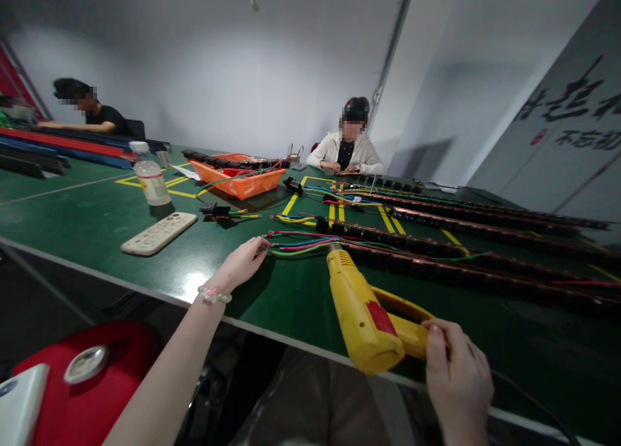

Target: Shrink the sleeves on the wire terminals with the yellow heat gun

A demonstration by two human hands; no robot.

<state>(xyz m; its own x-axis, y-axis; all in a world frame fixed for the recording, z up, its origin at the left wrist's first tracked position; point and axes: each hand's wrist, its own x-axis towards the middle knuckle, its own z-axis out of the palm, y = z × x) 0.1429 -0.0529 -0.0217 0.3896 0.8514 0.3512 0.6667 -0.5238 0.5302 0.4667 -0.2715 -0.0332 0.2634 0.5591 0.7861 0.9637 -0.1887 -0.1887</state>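
My right hand (456, 368) is wrapped round the handle of a yellow heat gun (361, 313), which bears a red label. Its metal nozzle points away from me, right by a bundle of coloured wires (305, 245) that runs out of a long dark wiring harness (412, 262) on the table. At the left end of those wires, the fingers of my left hand (250, 258) pinch the wire tips. A bracelet circles my left wrist.
Nearby on the green table (272, 304) lie a phone (159, 234), a bottle (151, 181), a small black connector (220, 213) and an orange basket (242, 184). More harnesses (460, 223) stretch rightward. One person (347, 148) sits opposite, another (97, 113) far left.
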